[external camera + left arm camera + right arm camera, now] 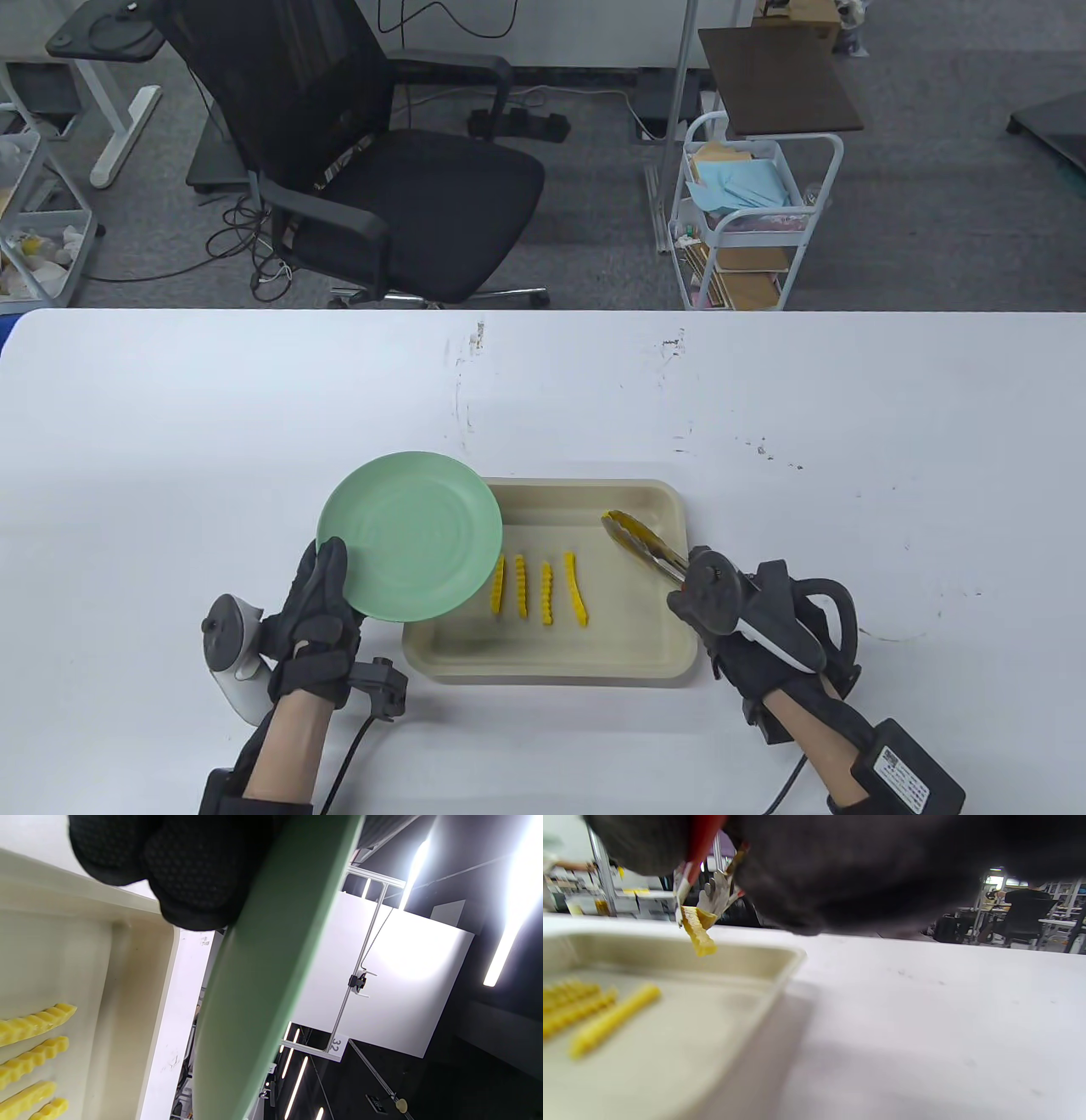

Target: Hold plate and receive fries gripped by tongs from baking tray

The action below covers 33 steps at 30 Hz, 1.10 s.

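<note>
My left hand [327, 586] grips the lower left rim of a pale green plate [411, 535] and holds it tilted above the left end of the beige baking tray [551, 671]. In the left wrist view my fingers [191, 878] lie under the plate [263, 984]. My right hand [721, 607] grips metal tongs [640, 543], whose tips pinch one yellow crinkle fry [698, 931] above the tray's far right part. Several more fries [543, 590] lie side by side on the tray floor.
The tray sits on a white table [254, 407] near its front edge. A black office chair [399, 187] and a white trolley [747, 221] stand beyond the far edge.
</note>
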Tool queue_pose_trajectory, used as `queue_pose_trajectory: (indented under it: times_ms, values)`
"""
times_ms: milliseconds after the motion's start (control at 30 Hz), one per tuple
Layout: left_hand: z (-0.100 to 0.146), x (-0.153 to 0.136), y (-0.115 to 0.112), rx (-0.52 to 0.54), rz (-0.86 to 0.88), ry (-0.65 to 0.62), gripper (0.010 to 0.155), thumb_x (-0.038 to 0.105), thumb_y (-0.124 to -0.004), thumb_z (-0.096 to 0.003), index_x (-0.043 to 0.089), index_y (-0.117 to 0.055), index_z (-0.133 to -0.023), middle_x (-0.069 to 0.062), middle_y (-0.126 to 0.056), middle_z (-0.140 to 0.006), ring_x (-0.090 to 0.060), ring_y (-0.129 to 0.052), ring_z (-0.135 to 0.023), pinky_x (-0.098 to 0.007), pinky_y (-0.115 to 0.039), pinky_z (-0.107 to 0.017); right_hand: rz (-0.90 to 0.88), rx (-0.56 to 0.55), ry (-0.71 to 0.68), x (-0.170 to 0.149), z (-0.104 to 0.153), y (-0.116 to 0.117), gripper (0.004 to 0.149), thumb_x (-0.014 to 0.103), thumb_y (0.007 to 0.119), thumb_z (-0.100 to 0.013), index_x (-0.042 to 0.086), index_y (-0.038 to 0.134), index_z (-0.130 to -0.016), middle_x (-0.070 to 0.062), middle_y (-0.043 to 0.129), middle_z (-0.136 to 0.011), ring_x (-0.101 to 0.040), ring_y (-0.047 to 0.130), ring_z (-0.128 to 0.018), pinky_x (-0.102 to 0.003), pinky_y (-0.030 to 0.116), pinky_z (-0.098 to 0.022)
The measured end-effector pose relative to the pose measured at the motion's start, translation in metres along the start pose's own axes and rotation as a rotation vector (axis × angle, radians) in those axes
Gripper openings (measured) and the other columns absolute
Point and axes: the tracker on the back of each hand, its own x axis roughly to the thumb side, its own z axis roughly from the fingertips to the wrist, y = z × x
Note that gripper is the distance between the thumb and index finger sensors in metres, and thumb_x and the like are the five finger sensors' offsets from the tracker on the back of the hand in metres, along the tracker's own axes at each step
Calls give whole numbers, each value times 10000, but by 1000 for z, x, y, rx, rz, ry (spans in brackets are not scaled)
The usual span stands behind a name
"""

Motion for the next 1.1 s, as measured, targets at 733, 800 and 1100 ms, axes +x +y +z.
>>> queue_pose_trajectory:
  times_ms: [733, 800, 1100]
  values:
    - [2, -11, -21, -131, -34, 80, 639, 424, -497, -649, 25, -279, -1097, -114, -656, -926, -231, -912, -525, -537, -726, -498, 168, -140, -232, 123, -16, -31, 668, 613, 678, -396, 240, 670, -949, -60, 963, -523, -160, 996, -37, -426, 866, -49]
    - [2, -10, -21, -134, -39, 79, 639, 425, -496, -649, 26, -277, -1097, -114, -654, -927, -231, -911, -526, -537, -725, -499, 171, -148, -233, 125, -16, -30, 668, 614, 677, -395, 240, 670, -949, -59, 963, -526, -162, 996, -41, -427, 865, -53]
    - [2, -9, -19, -107, -37, 66, 639, 423, -498, -648, 24, -279, -1096, -116, -656, -926, -233, -911, -524, -538, -725, -498, 27, -203, -176, 95, -8, -41, 885, 711, 669, -332, 102, 624, -971, -70, 896, -653, -161, 1005, -214, -428, 875, -164]
